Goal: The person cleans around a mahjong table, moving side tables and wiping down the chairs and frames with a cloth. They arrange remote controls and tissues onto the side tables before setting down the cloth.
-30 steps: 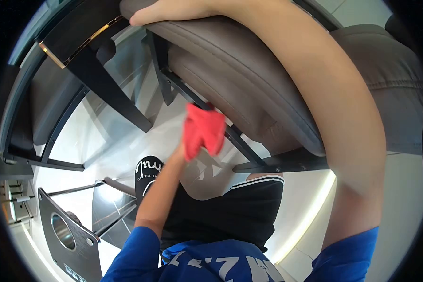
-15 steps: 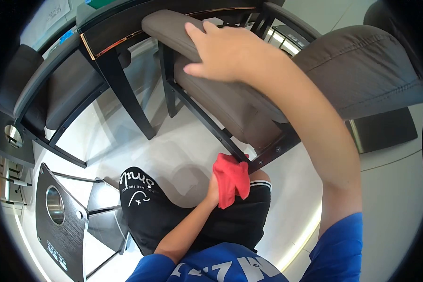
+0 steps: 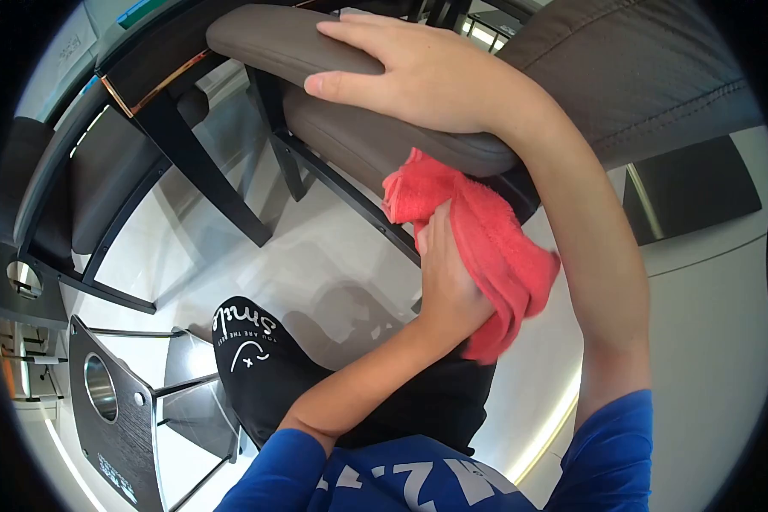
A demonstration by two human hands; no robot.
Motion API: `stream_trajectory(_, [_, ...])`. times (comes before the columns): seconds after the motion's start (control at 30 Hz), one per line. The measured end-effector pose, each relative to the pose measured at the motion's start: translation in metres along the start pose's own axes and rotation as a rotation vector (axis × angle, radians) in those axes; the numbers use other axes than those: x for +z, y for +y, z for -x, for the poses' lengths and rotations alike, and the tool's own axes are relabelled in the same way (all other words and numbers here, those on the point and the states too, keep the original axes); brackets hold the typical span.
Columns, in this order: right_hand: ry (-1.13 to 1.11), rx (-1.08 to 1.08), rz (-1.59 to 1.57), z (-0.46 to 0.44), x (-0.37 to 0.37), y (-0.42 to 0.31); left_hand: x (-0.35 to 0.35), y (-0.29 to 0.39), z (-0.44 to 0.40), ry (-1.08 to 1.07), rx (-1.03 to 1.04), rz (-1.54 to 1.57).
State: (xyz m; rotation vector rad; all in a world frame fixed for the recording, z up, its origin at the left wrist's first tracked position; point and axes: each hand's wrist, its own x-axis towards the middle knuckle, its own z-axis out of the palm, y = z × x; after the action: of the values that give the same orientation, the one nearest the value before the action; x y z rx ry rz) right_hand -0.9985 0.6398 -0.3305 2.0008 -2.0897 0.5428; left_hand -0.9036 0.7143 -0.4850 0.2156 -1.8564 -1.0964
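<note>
My left hand (image 3: 452, 273) is closed on a red cloth (image 3: 499, 247), which hangs in folds over its fingers and the back of the hand. The cloth lies against the side of a grey padded chair, just below its armrest (image 3: 273, 36). On top of that armrest rests my right hand (image 3: 427, 72), thumb and fingers spread, holding nothing. The chair's dark frame bar (image 3: 341, 188) runs down under the seat side, and the cloth hides part of it.
A black table with a gold trim line (image 3: 166, 81) and a thick leg (image 3: 209, 175) stands at the upper left. Beyond it is another grey chair (image 3: 115, 171). A black stool with a round hole (image 3: 115, 410) is at the lower left, near my knee.
My left hand has moved up with the red cloth, from the lower frame corner to just under the armrest. My right hand has come down flat on the armrest.
</note>
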Motion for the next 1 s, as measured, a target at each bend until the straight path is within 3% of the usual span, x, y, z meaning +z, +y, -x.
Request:
stream_trajectory(0.07, [-0.1, 0.201, -0.025, 0.003, -0.011, -0.008, 0.01, -0.001, 0.004, 0.066, -0.001, -0.043])
stream_trajectory(0.13, [-0.15, 0.214, -0.11, 0.005, -0.036, -0.019, 0.009, -0.005, 0.016, 0.136, -0.002, -0.074])
stream_trajectory(0.17, [-0.195, 0.217, -0.199, 0.005, -0.046, -0.026, 0.008, -0.013, 0.028, 0.077, -0.046, -0.126])
stream_trajectory(0.2, [-0.089, 0.247, -0.059, 0.015, -0.047, -0.048, 0.011, -0.024, 0.041, 0.018, -0.089, -0.183])
stream_trajectory(0.33, [-0.19, 0.296, -0.122, -0.001, -0.047, -0.053, 0.013, -0.067, 0.117, -0.046, -0.244, -0.322])
stream_trajectory(0.47, [-0.223, 0.35, -0.1, 0.0, -0.052, -0.07, 0.029, -0.121, 0.182, -0.064, -0.327, -0.258])
stream_trajectory(0.53, [-0.157, 0.25, -0.079, 0.007, -0.055, -0.083, 0.042, -0.148, 0.21, -0.09, -0.325, -0.269])
stream_trajectory(0.6, [-0.156, 0.299, -0.035, -0.001, -0.048, -0.082, 0.054, -0.169, 0.226, 0.013, -0.59, -0.118])
stream_trajectory(0.67, [-0.159, 0.339, 0.017, -0.011, -0.048, -0.08, 0.059, -0.192, 0.23, -0.035, -0.608, -0.047])
stream_trajectory(0.73, [-0.244, 0.324, -0.198, -0.015, -0.058, -0.077, 0.044, -0.169, 0.203, -0.04, -0.533, -0.053])
stream_trajectory(0.83, [-0.249, 0.352, -0.136, -0.015, -0.058, -0.085, 0.029, -0.159, 0.201, -0.189, -0.689, 0.14])
stream_trajectory(1.0, [-0.179, 0.259, -0.145, -0.015, -0.05, -0.081, 0.04, -0.18, 0.235, -0.103, -0.64, 0.114])
